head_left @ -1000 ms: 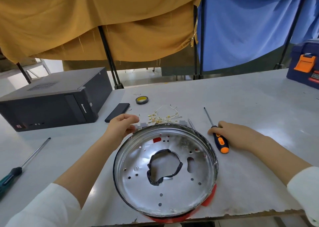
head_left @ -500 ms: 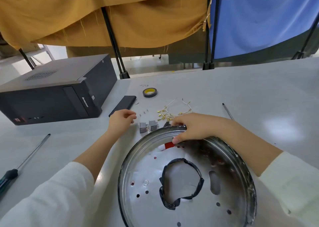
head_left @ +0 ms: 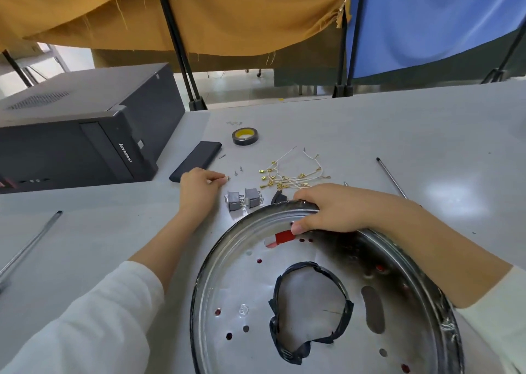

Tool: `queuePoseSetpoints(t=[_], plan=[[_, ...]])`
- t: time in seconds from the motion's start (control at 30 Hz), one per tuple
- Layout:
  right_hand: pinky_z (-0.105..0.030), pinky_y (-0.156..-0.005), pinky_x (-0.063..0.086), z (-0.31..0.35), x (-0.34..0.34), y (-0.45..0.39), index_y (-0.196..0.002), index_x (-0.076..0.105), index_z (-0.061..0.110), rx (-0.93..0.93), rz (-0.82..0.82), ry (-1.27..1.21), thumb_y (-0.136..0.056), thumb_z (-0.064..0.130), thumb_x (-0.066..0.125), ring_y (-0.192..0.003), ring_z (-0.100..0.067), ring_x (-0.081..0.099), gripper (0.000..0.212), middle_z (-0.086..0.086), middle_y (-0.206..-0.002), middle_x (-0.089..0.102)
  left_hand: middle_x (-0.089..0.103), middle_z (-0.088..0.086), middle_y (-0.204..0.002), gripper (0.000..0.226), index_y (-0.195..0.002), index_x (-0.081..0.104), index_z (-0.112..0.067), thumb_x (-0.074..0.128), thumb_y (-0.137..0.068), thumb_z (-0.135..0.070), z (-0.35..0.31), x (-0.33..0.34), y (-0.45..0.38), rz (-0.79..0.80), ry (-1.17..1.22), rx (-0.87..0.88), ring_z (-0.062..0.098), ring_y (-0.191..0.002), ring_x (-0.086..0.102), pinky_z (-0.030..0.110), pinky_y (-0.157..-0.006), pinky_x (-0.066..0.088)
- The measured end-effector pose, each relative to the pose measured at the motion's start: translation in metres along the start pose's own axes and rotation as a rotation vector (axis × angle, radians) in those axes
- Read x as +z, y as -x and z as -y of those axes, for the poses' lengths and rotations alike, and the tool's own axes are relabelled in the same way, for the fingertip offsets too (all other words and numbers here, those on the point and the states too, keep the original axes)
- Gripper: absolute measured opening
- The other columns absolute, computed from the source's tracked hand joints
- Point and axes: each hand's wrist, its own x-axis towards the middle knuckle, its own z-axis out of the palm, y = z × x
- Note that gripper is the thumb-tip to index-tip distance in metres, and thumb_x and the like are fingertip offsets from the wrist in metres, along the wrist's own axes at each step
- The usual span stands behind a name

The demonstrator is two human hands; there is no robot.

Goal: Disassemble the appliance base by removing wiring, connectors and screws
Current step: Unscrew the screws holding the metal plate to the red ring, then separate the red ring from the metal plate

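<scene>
The round metal appliance base (head_left: 247,282) lies on the grey table (head_left: 370,134), its centre hole edged with black tape. My right hand (head_left: 330,211) grips its far rim, thumb inside the pan by a red patch. My left hand (head_left: 199,187) pinches a small screw (head_left: 227,178) just above the table, left of the base. Two more loose screws (head_left: 239,171) lie beside it. Behind the rim lie two grey connector blocks (head_left: 242,199) and a heap of white wires with gold terminals (head_left: 290,177).
A black computer case (head_left: 85,129) stands at the left, a black phone (head_left: 196,161) and a tape roll (head_left: 244,136) behind my left hand. A screwdriver shaft (head_left: 391,177) lies to the right, another screwdriver (head_left: 31,242) at the far left.
My right hand left the orange screwdriver and took hold of the base's far rim. My left hand moved slightly forward toward the loose screws. The camera moved closer.
</scene>
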Motion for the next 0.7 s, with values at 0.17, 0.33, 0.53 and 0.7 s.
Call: queuePoseSetpoints(t=[0.17, 0.33, 0.53, 0.7], plan=[[-0.026, -0.078, 0.043, 0.004, -0.009, 0.01, -0.117, 0.053, 0.028, 0.037, -0.032, 0.038, -0.078, 0.057, 0.064, -0.092, -0.009, 0.053, 0.05, 0.012, -0.103, 0.055, 0.066, 0.002, -0.116, 0.025, -0.109, 0.071, -0.011, 0.066, -0.087, -0.023, -0.001, -0.007, 0.003, 0.036, 0.018, -0.073, 0.019, -0.113, 0.054, 0.022, -0.088, 0.036], [-0.017, -0.069, 0.04, 0.001, -0.015, 0.044, -0.116, 0.053, 0.032, 0.115, -0.227, -0.068, -0.081, 0.056, 0.06, -0.085, 0.001, 0.052, 0.043, 0.013, -0.105, 0.055, 0.069, -0.002, -0.098, 0.021, -0.108, 0.07, -0.019, 0.059, -0.091, -0.024, -0.019, -0.035, 0.022, 0.01, 0.144, -0.125, 0.008, -0.074, 0.057, 0.016, -0.066, 0.04], [-0.033, -0.081, 0.047, -0.003, 0.01, 0.099, -0.115, 0.054, 0.027, 0.307, -0.426, -0.048, -0.088, 0.048, 0.055, -0.088, -0.011, 0.055, 0.034, 0.004, -0.106, 0.054, 0.069, -0.011, -0.094, 0.016, -0.096, 0.069, -0.029, 0.055, -0.094, -0.022, -0.047, -0.069, 0.104, 0.274, 0.356, -0.14, 0.009, -0.075, 0.061, 0.018, -0.065, 0.048], [-0.032, -0.072, 0.044, -0.005, 0.034, 0.128, -0.113, 0.053, 0.022, 0.427, -0.463, -0.034, -0.09, 0.047, 0.051, -0.086, -0.017, 0.053, 0.034, 0.003, -0.094, 0.056, 0.069, 0.0, -0.104, 0.022, -0.111, 0.067, -0.019, 0.05, -0.097, -0.02, -0.048, -0.09, 0.163, 0.222, 0.502, -0.303, 0.019, -0.097, 0.062, 0.027, -0.079, 0.05]])
